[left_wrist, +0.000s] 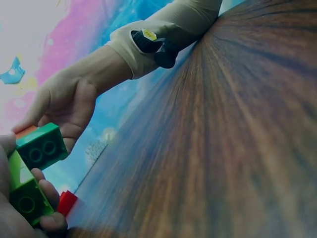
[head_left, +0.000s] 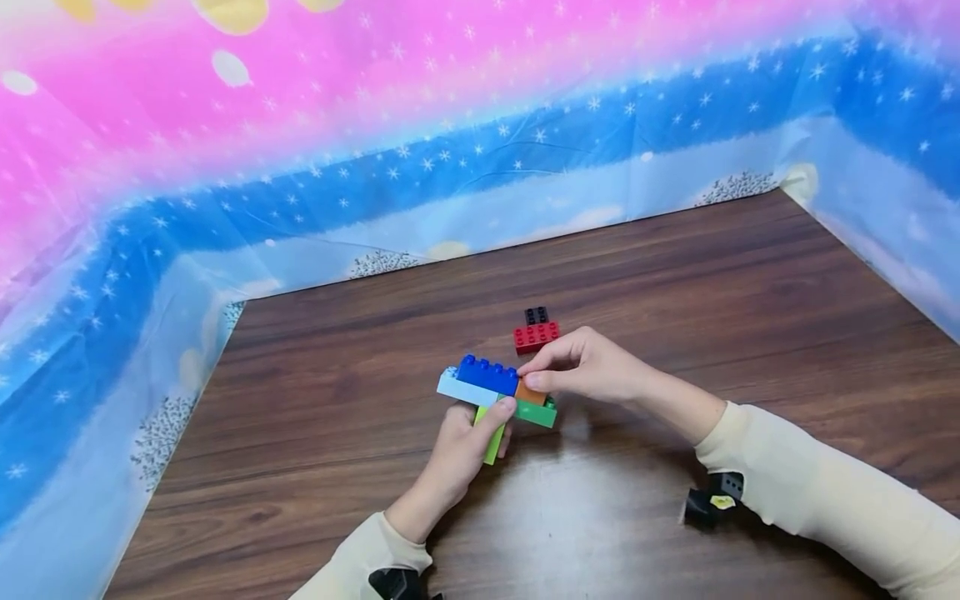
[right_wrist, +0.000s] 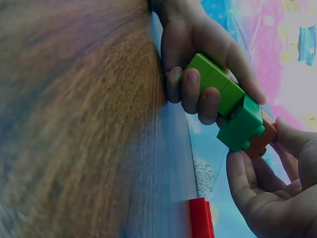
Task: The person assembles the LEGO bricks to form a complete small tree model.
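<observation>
My left hand grips a lime green stack of bricks, the lower part of a toy-brick build, its thumb up against the upper bricks. Across the top lie a light blue brick and a green brick. A dark blue brick sits over the light blue one, with an orange brick beside it on the green one. My right hand pinches the orange brick between thumb and fingers; in the right wrist view a fingertip also touches the green brick's edge.
On the brown wooden table, beyond my hands, a red brick lies in front of a smaller black brick. A patterned pink and blue cloth hangs along the table's far and side edges.
</observation>
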The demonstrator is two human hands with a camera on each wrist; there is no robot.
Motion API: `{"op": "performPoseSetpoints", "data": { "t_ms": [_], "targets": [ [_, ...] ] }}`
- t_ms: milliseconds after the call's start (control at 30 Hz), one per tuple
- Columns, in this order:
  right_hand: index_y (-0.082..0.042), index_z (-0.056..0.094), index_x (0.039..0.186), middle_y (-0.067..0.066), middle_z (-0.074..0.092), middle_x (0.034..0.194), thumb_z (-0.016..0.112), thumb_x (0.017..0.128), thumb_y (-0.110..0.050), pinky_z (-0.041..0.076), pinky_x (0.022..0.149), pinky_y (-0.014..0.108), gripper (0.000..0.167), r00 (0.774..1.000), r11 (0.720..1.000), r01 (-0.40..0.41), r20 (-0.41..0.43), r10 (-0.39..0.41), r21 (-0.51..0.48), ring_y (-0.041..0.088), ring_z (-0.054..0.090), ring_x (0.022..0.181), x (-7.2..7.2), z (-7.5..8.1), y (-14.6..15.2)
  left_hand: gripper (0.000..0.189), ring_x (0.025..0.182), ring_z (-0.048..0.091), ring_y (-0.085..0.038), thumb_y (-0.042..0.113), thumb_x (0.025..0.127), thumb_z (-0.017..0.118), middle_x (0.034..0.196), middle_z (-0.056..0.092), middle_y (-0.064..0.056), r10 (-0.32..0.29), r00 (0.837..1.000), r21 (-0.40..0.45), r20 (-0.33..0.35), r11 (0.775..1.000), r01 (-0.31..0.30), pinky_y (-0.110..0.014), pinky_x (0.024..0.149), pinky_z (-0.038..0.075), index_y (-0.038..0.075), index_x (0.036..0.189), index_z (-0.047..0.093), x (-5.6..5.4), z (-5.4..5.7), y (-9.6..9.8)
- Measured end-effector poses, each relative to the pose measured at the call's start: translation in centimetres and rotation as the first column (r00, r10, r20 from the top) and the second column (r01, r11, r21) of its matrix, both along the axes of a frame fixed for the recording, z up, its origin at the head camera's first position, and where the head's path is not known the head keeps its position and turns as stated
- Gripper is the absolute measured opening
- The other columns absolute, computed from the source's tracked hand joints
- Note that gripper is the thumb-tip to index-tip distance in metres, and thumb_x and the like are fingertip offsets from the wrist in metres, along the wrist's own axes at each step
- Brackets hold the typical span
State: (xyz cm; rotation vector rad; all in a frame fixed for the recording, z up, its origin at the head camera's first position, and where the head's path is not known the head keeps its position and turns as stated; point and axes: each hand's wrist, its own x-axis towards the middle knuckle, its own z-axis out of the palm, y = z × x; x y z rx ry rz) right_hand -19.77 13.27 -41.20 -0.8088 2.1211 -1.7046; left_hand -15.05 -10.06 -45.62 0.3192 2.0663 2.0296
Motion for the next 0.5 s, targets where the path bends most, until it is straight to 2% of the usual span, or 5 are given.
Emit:
{"op": "performPoseSetpoints", "data": {
  "t_ms": [167, 300, 400, 500],
  "targets": [
    [0.002, 0.078, 0.117, 0.01, 0.079, 0.107, 0.071, 0.101, -0.008, 0.06, 0.083, 0.034, 0.02, 1.0, 1.0, -0.014, -0.008, 0.014, 0.009, 0.017, 0.072, 0.097, -0.3, 0.1, 0.1, 0.026, 0.057, 0.055, -0.013, 0.025, 0.107, 0.059, 0.074, 0.061, -0.004, -0.005, 1.0, -0.007, 0.025, 1.0, 0.005, -0.022, 0.055, 0.047, 0.002, 0.096, 0.063, -0.1, 0.2, 0.0],
    [-0.001, 0.077, 0.121, 0.011, 0.078, 0.114, 0.073, 0.101, -0.011, 0.061, 0.086, 0.036, 0.023, 0.993, 0.998, -0.025, -0.114, 0.032, 0.063, 0.02, 0.073, 0.099, -1.1, 0.6, 0.7, 0.047, 0.058, 0.06, -0.011, 0.037, 0.113, 0.045, 0.075, 0.065, -0.002, -0.038, 0.997, 0.049, 0.064, 0.998, 0.035, -0.022, 0.058, 0.05, -0.001, 0.096, 0.065, -0.3, 0.4, -0.2],
    [-0.002, 0.075, 0.125, 0.014, 0.076, 0.118, 0.072, 0.102, -0.013, 0.061, 0.083, 0.037, 0.026, 0.976, 0.993, 0.062, -0.216, -0.039, 0.102, 0.027, 0.074, 0.1, -2.2, 0.8, 1.2, 0.053, 0.06, 0.066, -0.011, 0.04, 0.114, 0.039, 0.077, 0.07, -0.003, -0.07, 0.995, 0.085, 0.072, 0.994, 0.064, -0.022, 0.057, 0.052, -0.004, 0.101, 0.067, -0.4, 0.5, -0.3],
    [-0.001, 0.073, 0.128, 0.015, 0.075, 0.122, 0.071, 0.103, -0.015, 0.06, 0.083, 0.042, 0.029, 0.937, 0.958, 0.195, -0.327, -0.119, 0.21, 0.031, 0.073, 0.102, -3.3, 0.6, 1.4, 0.047, 0.063, 0.07, -0.011, 0.036, 0.113, 0.044, 0.08, 0.073, -0.003, -0.105, 0.991, 0.092, 0.08, 0.991, 0.098, -0.023, 0.059, 0.054, -0.006, 0.109, 0.065, -0.6, 0.4, -0.3]
  ]
}}
